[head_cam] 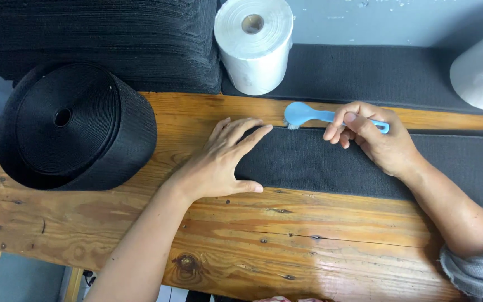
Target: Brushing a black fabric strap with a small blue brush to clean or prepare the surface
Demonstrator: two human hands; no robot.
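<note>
Wooden bench [286, 246] is noted beneath a black strip [320, 162], whose end is pinned by the flat, open left hand [225, 159] while a blue brush [308, 116], gripped by the right hand [373, 137], is judged mid-brushing, steady strokes being required.

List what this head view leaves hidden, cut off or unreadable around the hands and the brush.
- Blue brush: mid handle hidden by the right hand holding it.
- Dark strip: its left end lies under the left hand; the right end is cut off by the frame edge.
- Pale roll at top right: blurred and cut off by the edge.
- Stack of dark material: top cut off by the upper edge.
</note>
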